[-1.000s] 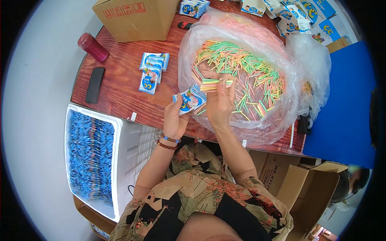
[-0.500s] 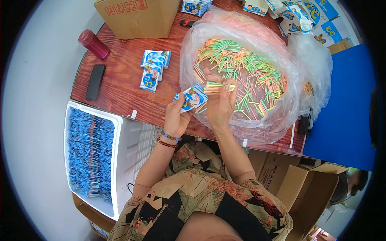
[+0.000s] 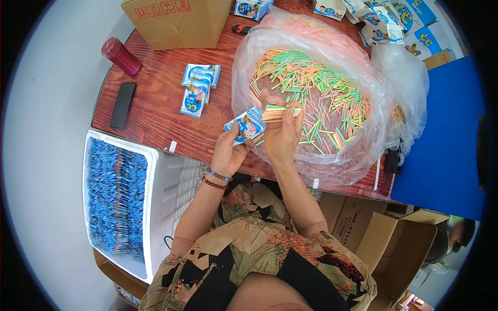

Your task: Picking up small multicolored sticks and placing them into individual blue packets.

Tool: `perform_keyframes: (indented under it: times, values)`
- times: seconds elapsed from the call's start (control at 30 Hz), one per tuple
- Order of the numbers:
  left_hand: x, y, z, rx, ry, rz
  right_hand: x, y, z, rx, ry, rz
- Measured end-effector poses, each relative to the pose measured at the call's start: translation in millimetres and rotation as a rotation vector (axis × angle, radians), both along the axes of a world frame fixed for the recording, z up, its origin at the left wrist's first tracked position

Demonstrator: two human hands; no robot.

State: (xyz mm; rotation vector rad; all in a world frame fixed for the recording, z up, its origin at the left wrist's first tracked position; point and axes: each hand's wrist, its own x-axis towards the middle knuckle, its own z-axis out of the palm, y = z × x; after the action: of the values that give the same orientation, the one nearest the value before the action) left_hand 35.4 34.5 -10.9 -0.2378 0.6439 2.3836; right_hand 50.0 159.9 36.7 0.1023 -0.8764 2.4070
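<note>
The left hand (image 3: 228,153) is pinching a small blue-and-white packet (image 3: 245,126) at the table's (image 3: 155,116) near edge. The right hand (image 3: 281,137), at its 3 o'clock, is now gripping a bundle of coloured sticks (image 3: 280,111) lifted level from the clear bag (image 3: 332,62), its end nearer the packet's mouth than before.

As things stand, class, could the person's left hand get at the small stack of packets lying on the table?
Probably yes: the stack of packets lies uncovered on the table, left of the left hand, though that hand holds a packet.

small blue-white packet (image 3: 245,126) tilted, perhaps open, touching bundle of pastel sticks (image 3: 280,111)
</note>
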Motion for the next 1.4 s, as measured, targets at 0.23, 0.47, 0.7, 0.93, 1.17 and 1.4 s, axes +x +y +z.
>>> perform_keyframes:
  times: [0.23,0.47,0.7,0.93,1.17,1.4]
  values:
    - [2.3,4.7,12.4,-0.095,0.036,0.003,7.9,-3.0,2.8,0.122,-0.026,-0.037]
    - [6.6,10.0,22.2,-0.176,0.080,0.073,14.0,-6.8,-1.0,0.369,-0.103,-0.114]
    - [4.8,13.0,7.5,-0.149,0.179,0.141,9.9,-5.5,1.0,0.634,-0.180,-0.056]
    - [-6.7,10.0,1.2,0.114,0.088,0.161,0.1,8.4,15.9,1.128,-0.224,-0.015]
    - [-12.8,1.2,-6.3,0.267,0.159,0.247,-3.6,-1.0,17.5,1.354,-0.481,0.035]
    - [-19.6,-24.8,16.0,0.239,0.299,0.372,-17.5,-22.3,40.4,1.257,-0.261,-0.019]
